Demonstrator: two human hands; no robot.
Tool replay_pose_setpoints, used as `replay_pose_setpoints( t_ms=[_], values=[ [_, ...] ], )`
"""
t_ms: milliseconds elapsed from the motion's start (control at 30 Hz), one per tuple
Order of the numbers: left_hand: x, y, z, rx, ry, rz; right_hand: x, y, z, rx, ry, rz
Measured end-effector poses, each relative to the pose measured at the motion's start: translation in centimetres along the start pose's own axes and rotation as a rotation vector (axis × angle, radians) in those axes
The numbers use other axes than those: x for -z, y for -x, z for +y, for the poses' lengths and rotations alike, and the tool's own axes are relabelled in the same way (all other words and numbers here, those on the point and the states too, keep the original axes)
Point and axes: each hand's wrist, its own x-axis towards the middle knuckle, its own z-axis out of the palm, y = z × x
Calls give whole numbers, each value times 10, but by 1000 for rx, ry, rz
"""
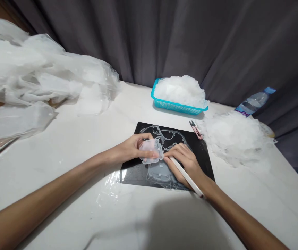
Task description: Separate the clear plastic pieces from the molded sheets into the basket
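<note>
Dark grey curtain hangs behind a white table, where a black mat lies under both hands. Above the mat, the left hand pinches a translucent piece with notched edges, thumb laid over its face and the other fingers behind. The right hand grips a slim white pen-like tool, its fingers gathered around the front end beside the piece's right edge; I cannot tell whether the tip, hidden there, touches the plastic.

On the mat lie a cut-out clear sheet with curved openings and another clear sheet bearing moulded shapes. Past the mat, a blue basket holds a pile of white pieces; 1 pair of snips rests beside a loose translucent heap at the right.

The step in hand looks like working along the piece's edge with the tool. The next move calls for a firm left pinch, fingertips back from the tip, and light right-hand pressure, since thin plastic could bend or slip.
</note>
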Motion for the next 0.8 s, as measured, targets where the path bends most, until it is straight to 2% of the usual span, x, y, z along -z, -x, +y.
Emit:
replay_pose_setpoints(
  t_ms=[133, 200, 333, 400, 567, 633, 700, 800],
  values=[
    [2, 8, 8, 100, -42, -191, 2, -3, 7, -172, 92, 206],
    [2, 12, 13, 131, -55, -248, 3, -4, 11, -274, 91, 284],
    [1, 14, 13, 121, -53, -222, 2, -2, 13, -310, 61, 249],
    [1, 12, 11, 118, -52, -205, 2, -2, 13, -340, 54, 279],
    [2, 11, 10, 95, -89, -195, 12, -2, 8, -556, -104, 492],
    [2, 11, 11, 87, -103, -192, 15, -2, 1, -567, -141, 569],
    [1, 12, 11, 93, -99, -185, 16, -2, -7, -521, -158, 519],
    [1, 11, 12, 95, -74, -170, 11, -1, -16, -433, -212, 245]
  ],
)
